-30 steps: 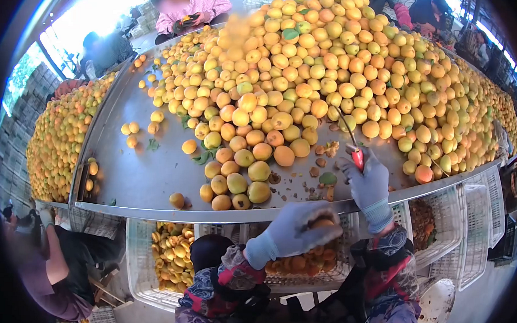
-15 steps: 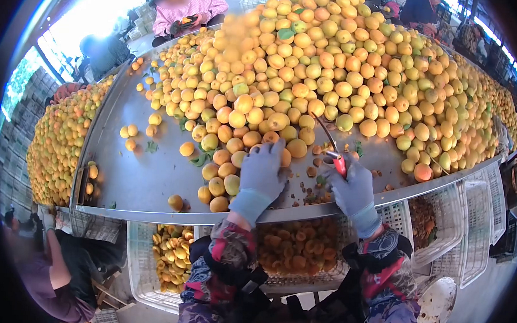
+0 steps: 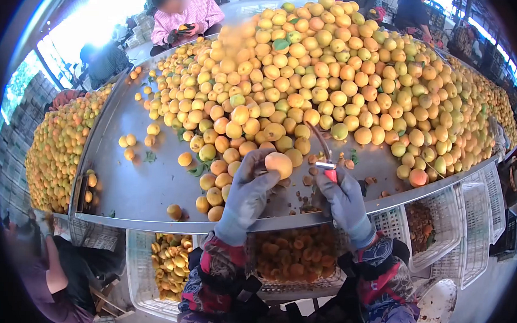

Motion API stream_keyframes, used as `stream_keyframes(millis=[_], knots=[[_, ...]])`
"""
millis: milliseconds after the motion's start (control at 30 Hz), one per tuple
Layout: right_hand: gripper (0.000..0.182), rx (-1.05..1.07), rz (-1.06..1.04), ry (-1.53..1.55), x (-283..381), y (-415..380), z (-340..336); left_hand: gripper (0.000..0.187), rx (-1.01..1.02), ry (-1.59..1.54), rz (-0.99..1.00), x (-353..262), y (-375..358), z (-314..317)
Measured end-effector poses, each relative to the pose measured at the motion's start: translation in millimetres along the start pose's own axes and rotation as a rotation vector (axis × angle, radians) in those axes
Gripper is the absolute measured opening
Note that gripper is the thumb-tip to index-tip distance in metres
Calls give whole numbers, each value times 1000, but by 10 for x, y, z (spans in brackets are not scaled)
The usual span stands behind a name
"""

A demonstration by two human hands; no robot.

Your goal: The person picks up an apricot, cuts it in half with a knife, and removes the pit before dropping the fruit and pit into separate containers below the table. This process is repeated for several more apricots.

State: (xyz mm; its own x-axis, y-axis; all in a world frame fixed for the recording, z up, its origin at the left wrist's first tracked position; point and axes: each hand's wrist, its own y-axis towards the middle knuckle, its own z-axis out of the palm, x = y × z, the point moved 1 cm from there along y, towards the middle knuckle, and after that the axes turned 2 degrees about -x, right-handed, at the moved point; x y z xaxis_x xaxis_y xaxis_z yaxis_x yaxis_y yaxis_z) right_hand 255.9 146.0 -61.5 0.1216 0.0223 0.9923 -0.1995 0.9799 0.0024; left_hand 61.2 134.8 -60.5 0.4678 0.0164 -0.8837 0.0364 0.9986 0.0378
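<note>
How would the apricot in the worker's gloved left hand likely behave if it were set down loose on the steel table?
The apricot looks round and smooth, so it would probably roll on the sloping metal table. The left hand pinches it by the fingertips, suggesting it is light. Its soft-looking skin may bruise easily.

Left hand (image 3: 248,190): was low over the crate below the desk edge a second ago, then flat on the pile; now lifted, grip closed on one apricot (image 3: 279,165). Right hand (image 3: 343,200) with the knife (image 3: 323,155) has drifted left, toward frame centre.
</note>
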Motion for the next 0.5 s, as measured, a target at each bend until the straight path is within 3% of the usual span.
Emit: stream_keyframes(millis=[67,133,267,500], knots=[[19,22,-32,-19,-47,-8,42,42,21,-153,-10,-21,-51,40],[21,77,-70,-35,-29,-24,71,41,117,-527,-5,-21,-62,82],[25,201,-91,-11,15,-87,103,46,161,-407,66,-13,-81,99],[23,135,-325,-153,17,-130,144,66,181,-235,136,-22,-126,75]])
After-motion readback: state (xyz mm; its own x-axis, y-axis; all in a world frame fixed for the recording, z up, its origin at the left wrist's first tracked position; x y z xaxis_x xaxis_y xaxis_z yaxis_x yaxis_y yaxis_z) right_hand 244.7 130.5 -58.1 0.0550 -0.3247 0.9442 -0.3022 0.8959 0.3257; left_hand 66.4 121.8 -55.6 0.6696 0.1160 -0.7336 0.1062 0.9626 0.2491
